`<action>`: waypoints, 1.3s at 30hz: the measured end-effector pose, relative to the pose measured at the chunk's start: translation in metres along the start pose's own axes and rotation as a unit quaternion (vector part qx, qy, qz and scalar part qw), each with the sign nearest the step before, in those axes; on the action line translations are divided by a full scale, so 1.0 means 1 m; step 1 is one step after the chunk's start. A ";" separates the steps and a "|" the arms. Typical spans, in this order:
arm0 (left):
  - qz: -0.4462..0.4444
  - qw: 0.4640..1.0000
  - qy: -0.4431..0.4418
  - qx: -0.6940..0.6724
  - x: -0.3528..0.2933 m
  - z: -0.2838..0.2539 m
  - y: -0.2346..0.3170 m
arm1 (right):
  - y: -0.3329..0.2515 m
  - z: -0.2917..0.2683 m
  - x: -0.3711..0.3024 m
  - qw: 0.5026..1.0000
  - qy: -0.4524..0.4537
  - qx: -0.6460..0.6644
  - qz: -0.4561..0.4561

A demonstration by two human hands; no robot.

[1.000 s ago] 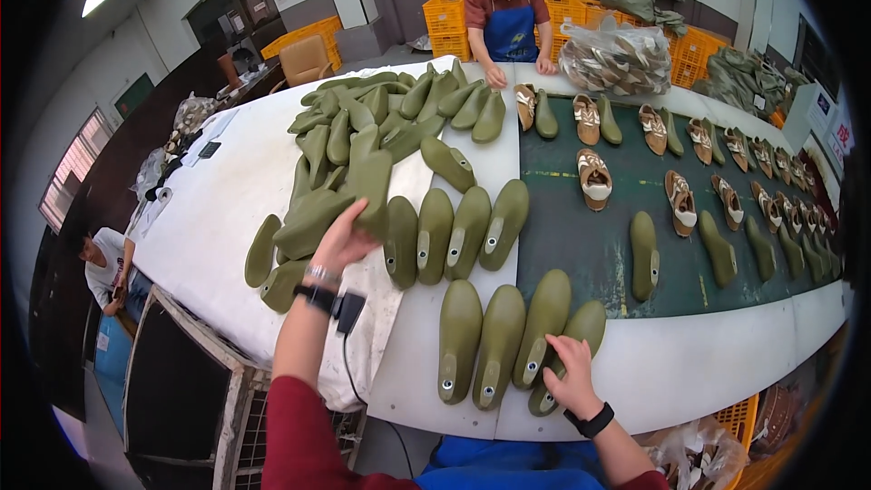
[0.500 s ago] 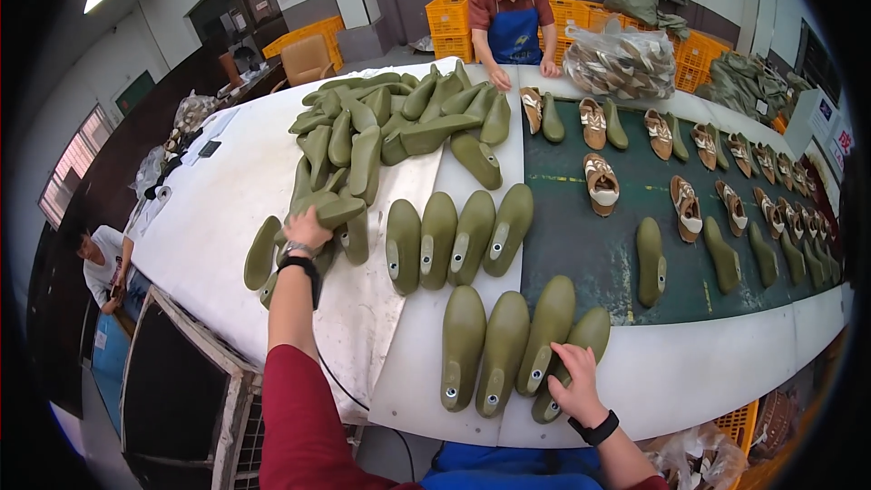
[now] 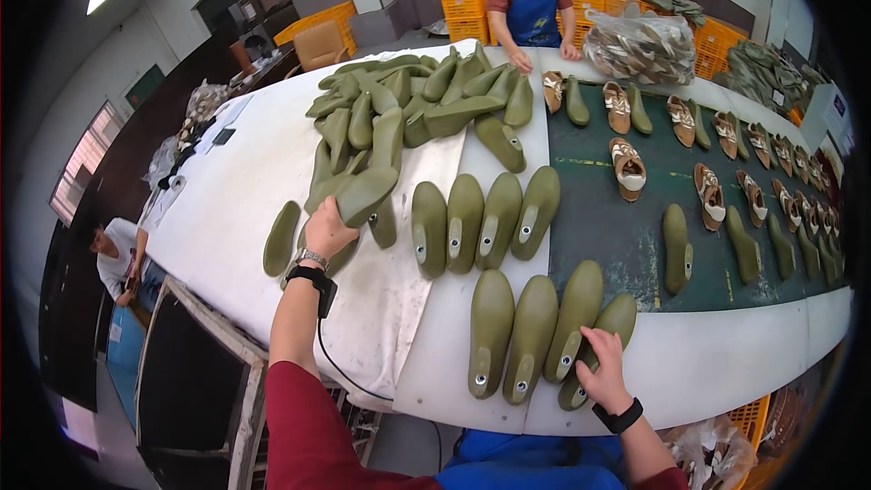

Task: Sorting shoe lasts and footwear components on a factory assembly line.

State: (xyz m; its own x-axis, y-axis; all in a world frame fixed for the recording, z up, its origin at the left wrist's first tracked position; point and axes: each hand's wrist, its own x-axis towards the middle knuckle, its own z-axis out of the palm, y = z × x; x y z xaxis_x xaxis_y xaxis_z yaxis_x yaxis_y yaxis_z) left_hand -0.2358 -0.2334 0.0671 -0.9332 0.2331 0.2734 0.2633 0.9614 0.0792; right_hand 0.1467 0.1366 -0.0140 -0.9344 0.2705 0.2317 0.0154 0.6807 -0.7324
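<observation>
My left hand (image 3: 329, 232) is closed round one end of a green shoe last (image 3: 368, 192), lifted and tilted at the near edge of a pile of similar lasts (image 3: 435, 116). At the right end of the front row, my right hand (image 3: 606, 372) has its fingers and thumb on another green shoe last (image 3: 618, 316), partly covering it. Beside that one lie three more lasts, the outermost being a left-end last (image 3: 491, 327), soles up with metal-ringed holes toward me. A second row (image 3: 465, 218) of lasts lies just beyond.
On the green mat (image 3: 581, 245) at right stand rows of brown-and-white shoes (image 3: 627, 169) and more lasts (image 3: 676, 245). A co-worker (image 3: 531, 14) in a blue apron stands across the table. A bag of shoes (image 3: 640, 47) sits at the back. Another person (image 3: 118, 259) is at far left.
My left hand has raised and turned the shoe last from the pile, its far end now pointing up and right. My right hand stays on the front-row last. The whole view has shifted slightly.
</observation>
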 end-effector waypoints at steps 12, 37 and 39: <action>-0.178 0.349 -0.303 -0.869 -0.153 -0.025 0.087 | 0.011 0.005 0.002 1.000 0.008 0.004 -0.029; 0.102 0.965 -0.159 -0.182 0.119 0.035 0.118 | -0.002 0.007 0.010 1.000 -0.018 -0.002 0.002; 0.097 0.974 -0.142 -0.149 0.128 0.042 0.114 | 0.002 0.004 0.008 1.000 -0.002 -0.019 0.006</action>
State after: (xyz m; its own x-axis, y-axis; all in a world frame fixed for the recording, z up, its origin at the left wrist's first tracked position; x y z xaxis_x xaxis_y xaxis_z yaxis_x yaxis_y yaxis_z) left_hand -0.3353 -0.0876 0.0708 -0.8778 0.4776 0.0371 0.4608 0.8205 0.3383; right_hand 0.1378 0.1373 -0.0156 -0.9357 0.2763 0.2195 0.0408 0.7025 -0.7105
